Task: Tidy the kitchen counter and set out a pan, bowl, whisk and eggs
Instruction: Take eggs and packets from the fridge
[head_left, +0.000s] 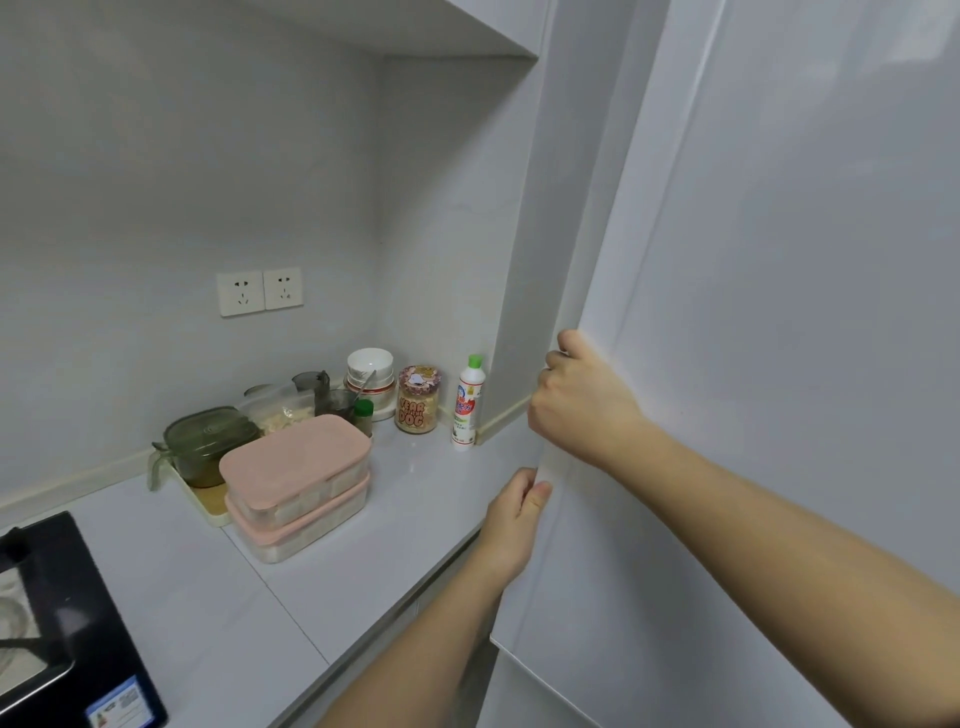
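Note:
A tall white door (779, 322) fills the right side of the head view. My right hand (582, 400) grips its left edge, fingers curled round it. Lower on the same edge, my left hand (514, 519) holds the door too, with the thumb on the front face. A white bowl (370, 364) stands on stacked dishes at the back of the counter (415, 499), with a utensil handle leaning in it. No pan, whisk or eggs are in view.
Two stacked pink-lidded boxes (296, 478) sit mid-counter beside a green glass pot (208, 441) on a tray. A jar (418, 400), a white bottle (467, 402) and small containers crowd the back corner. A black hob (57, 623) lies at the left. Wall sockets (260, 291) are above.

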